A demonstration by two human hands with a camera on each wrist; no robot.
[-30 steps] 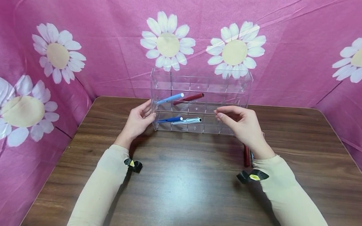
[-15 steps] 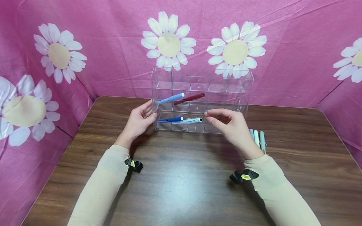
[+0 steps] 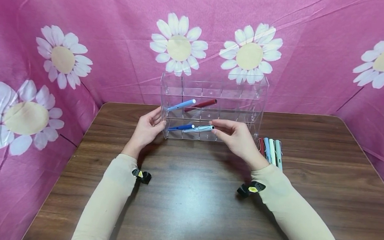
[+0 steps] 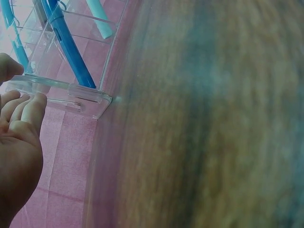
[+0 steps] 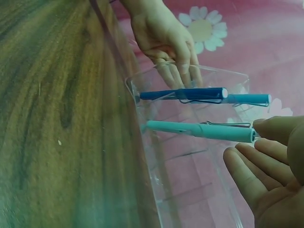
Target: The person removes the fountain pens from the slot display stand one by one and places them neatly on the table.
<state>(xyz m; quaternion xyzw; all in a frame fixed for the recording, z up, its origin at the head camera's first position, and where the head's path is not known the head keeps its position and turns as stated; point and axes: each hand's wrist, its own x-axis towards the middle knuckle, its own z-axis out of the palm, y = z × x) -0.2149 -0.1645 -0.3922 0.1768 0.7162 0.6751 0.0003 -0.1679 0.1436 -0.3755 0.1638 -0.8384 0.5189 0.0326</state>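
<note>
While the left hand (image 3: 144, 130) grips the clear rack (image 3: 235, 106) by its left end, my feed shows the right hand (image 3: 239, 139) at the pale-blue pen (image 3: 199, 128) in the rack's lowest row — thumb and forefinger bracket its end, though I cannot tell whether they pinch it. Loose pens (image 3: 272, 149) lie right of the rack.

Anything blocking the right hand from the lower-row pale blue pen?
Nothing visible. The right hand is right at the protruding end of the pale blue pen; whether they touch is hard to tell. The dark blue pen sits beside it, toward the left hand, out of the path.
</note>
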